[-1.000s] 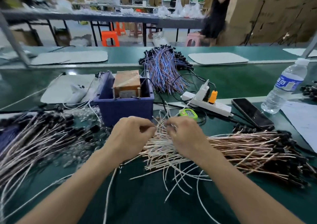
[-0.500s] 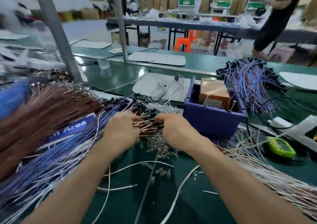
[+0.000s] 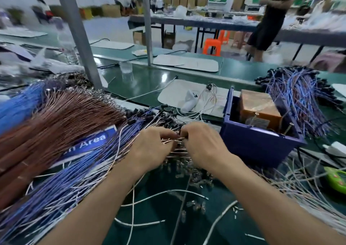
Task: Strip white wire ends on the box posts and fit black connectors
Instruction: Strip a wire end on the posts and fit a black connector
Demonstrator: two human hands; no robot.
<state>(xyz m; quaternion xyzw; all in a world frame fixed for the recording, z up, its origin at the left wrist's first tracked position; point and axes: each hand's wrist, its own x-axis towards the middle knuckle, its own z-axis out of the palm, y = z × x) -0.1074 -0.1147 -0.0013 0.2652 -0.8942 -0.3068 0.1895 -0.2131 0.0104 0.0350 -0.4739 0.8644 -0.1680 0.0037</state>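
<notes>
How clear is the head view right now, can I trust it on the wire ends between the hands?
Head view: left hand and right hand fairly sharp, the thin wires they pinch soft, ends not readable; head view's left edge smears the brown wire bundle; small glare spots on the green belt; the wide angle leans the grey post.

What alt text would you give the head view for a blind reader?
The left hand and right hand pinch thin wires together over a green bench, beside a brown wire bundle and blue wires. A purple bin stands to the right.
</notes>
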